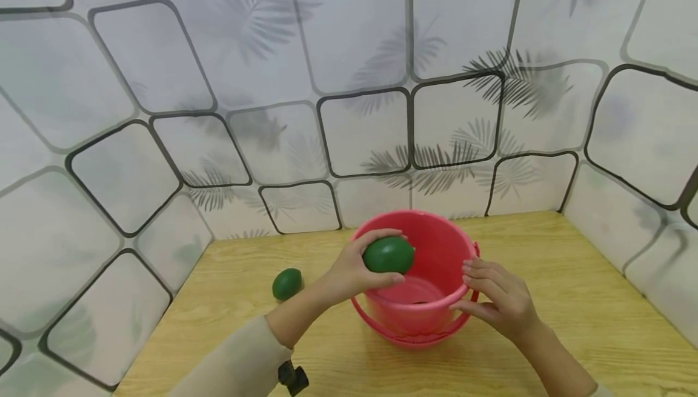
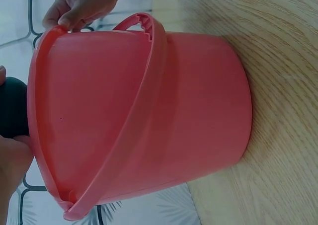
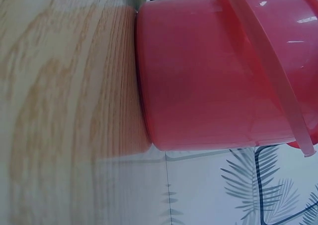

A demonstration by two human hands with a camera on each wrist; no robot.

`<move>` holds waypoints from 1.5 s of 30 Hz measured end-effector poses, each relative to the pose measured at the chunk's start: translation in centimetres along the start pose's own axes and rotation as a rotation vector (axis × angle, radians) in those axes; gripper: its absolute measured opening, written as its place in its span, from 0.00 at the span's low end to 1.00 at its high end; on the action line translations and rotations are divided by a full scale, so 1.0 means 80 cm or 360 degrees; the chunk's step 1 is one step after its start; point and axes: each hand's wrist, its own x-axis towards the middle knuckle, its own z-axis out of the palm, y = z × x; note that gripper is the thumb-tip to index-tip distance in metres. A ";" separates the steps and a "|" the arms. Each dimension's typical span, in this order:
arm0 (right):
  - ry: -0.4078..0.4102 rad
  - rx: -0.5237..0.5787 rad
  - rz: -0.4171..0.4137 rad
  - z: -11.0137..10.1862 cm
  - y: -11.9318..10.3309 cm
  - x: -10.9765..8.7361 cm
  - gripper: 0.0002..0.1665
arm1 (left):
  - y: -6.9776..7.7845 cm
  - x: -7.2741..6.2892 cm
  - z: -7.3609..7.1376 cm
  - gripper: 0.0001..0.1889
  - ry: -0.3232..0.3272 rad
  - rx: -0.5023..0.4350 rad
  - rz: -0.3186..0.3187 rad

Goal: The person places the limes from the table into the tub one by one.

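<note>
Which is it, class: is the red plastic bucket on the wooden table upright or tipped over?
Upright. The red plastic bucket stands on its base on the wooden table, mouth facing up.

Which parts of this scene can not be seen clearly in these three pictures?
- Bucket floor, head view: partly hidden by its near wall; a small dark spot there is too small to name.
- Held green fruit: in the left wrist view only a dark edge shows, cut by the frame.
- Second green fruit, right wrist view: mostly hidden behind the bucket.
- Right hand: absent from its own wrist view.
- Left hand: palm hidden.
</note>
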 end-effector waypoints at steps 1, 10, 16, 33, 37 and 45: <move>0.0000 0.0000 0.0000 0.000 0.000 0.000 0.28 | 0.000 0.001 0.001 0.32 0.0005 0.0010 -0.0003; -0.0022 -0.0014 0.0019 -0.001 -0.001 -0.001 0.28 | 0.000 0.013 0.005 0.32 0.0055 0.0052 -0.0009; -0.0027 -0.0007 0.0022 -0.001 -0.002 -0.001 0.28 | -0.001 0.019 0.006 0.31 0.0090 0.0125 -0.0029; -0.0032 -0.0015 0.0032 0.000 -0.007 -0.002 0.28 | -0.009 0.029 0.003 0.31 0.0130 0.0192 0.0017; -0.0020 -0.0010 0.0027 0.000 -0.007 -0.001 0.28 | -0.010 0.034 0.003 0.31 0.0150 0.0181 0.0027; -0.0032 -0.0013 0.0032 0.000 -0.007 0.000 0.28 | -0.009 0.043 0.003 0.35 0.0140 0.0139 0.0001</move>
